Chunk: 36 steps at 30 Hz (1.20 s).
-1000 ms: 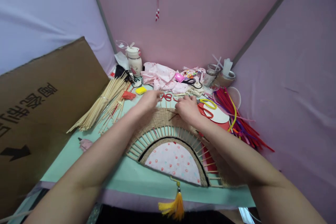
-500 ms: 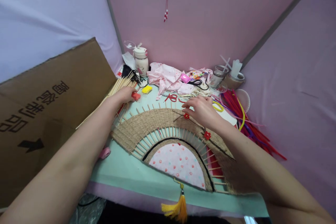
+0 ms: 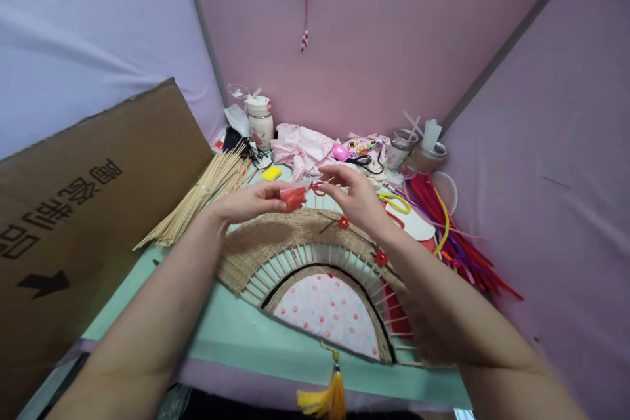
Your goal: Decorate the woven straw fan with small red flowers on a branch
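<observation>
My left hand [image 3: 253, 201] is closed on a small soft red packet [image 3: 293, 199], which seems to have a clear wrapper. It is raised over the top edge of a large woven fan [image 3: 280, 226]. To its right my right hand [image 3: 355, 200] is open, its curved thumb and fingers apart and pointing at the packet. Behind the fingers, red scissor-like handles [image 3: 316, 188] show in part. On the fan are a brown twig, red flowers [image 3: 344, 222], thin wooden ribs and a dotted cloth half-circle [image 3: 325, 312]. A yellow tassel [image 3: 335, 397] hangs from its lower edge.
A bundle of wooden sticks [image 3: 191, 203] lies beside a cardboard box [image 3: 113, 164] at left. At the back stand a white bottle [image 3: 260, 123], crumpled pink cloth [image 3: 302, 147] and cups [image 3: 428, 156]. A yellow packet [image 3: 272, 173] is nearby. Red pipe cleaners [image 3: 472, 262] lie at right.
My left hand has brought the red packet rightward from beside the sticks to above the fan. My right hand has left the twig and moved up and left towards the packet.
</observation>
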Each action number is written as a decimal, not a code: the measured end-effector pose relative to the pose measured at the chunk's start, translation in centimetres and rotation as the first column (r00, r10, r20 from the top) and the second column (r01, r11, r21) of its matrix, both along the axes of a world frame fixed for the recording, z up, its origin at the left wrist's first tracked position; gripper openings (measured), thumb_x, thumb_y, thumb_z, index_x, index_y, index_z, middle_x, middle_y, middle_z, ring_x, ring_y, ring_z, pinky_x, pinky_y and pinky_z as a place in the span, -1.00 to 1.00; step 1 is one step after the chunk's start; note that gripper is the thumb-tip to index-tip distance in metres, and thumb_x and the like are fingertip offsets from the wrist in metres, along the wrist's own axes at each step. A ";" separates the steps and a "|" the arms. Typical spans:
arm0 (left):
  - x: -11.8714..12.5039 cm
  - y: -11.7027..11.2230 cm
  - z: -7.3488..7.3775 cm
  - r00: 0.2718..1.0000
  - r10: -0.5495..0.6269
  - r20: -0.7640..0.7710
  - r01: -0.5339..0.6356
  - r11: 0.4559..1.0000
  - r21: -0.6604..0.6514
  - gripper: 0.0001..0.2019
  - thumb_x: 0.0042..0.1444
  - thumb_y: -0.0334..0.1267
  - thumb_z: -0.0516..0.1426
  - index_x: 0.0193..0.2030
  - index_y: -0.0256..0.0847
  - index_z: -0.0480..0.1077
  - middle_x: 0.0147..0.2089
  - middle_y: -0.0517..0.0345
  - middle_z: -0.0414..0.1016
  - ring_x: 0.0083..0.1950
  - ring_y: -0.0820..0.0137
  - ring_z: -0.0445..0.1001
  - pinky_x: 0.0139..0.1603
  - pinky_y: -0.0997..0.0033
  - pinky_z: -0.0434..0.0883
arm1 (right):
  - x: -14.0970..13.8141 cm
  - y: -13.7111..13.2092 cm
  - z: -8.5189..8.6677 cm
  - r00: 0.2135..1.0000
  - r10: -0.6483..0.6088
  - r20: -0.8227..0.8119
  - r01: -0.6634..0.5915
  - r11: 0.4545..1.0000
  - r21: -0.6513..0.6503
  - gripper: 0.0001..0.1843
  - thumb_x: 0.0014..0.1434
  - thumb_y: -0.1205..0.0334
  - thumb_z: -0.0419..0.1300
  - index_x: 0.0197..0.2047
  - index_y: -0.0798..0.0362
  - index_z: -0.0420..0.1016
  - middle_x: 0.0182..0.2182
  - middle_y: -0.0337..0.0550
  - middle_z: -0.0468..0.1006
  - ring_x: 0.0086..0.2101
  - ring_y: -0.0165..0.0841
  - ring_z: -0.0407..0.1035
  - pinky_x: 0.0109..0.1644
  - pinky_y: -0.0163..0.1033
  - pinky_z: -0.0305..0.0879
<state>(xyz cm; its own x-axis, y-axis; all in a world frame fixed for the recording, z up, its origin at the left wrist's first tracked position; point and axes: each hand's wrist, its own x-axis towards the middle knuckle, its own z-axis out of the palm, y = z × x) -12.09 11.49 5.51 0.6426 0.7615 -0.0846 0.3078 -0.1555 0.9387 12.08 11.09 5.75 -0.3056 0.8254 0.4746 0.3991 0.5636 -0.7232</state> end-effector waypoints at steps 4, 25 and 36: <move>1.9 -0.7 -1.2 0.997 -0.066 0.046 0.070 0.993 -0.093 -0.52 0.14 -0.12 0.17 0.21 -0.12 0.32 0.16 0.06 0.44 0.13 0.32 0.38 0.14 0.32 0.31 | 0.4 -1.4 0.0 0.988 0.011 0.153 -0.050 0.967 0.251 -0.78 0.26 0.29 0.15 -0.04 0.00 0.53 -0.11 -0.06 0.54 -0.09 -0.28 0.41 0.02 -0.12 0.30; 7.4 -8.3 -5.1 0.942 0.068 0.328 0.021 0.965 -0.261 -0.66 0.14 -0.13 0.16 0.02 -0.21 0.38 -0.05 0.09 0.47 -0.02 0.32 0.41 0.06 0.29 0.36 | 1.9 -9.7 -4.3 0.923 -0.357 0.141 0.172 0.712 0.681 -0.74 0.15 0.49 0.21 -0.14 -0.02 0.51 -0.25 -0.08 0.58 -0.21 -0.28 0.37 -0.16 -0.16 0.36; 7.0 -8.7 -6.2 0.888 0.457 0.061 -0.400 0.698 0.594 -0.68 0.19 -0.42 0.03 0.07 -0.17 0.38 0.11 -0.02 0.44 0.18 0.23 0.36 0.26 0.05 0.30 | 0.4 -10.4 -4.1 0.951 -0.279 -0.133 0.191 0.868 -0.459 -0.76 0.21 0.07 0.18 -0.22 0.06 0.54 -0.31 -0.11 0.61 -0.31 -0.32 0.47 -0.24 -0.22 0.39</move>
<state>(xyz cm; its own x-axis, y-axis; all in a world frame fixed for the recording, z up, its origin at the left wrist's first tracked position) -5.08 2.74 -0.68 0.2463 0.8715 0.4240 0.5501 -0.4859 0.6792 12.45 0.71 1.65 -0.0176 0.9967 0.0790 0.3110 0.0806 -0.9470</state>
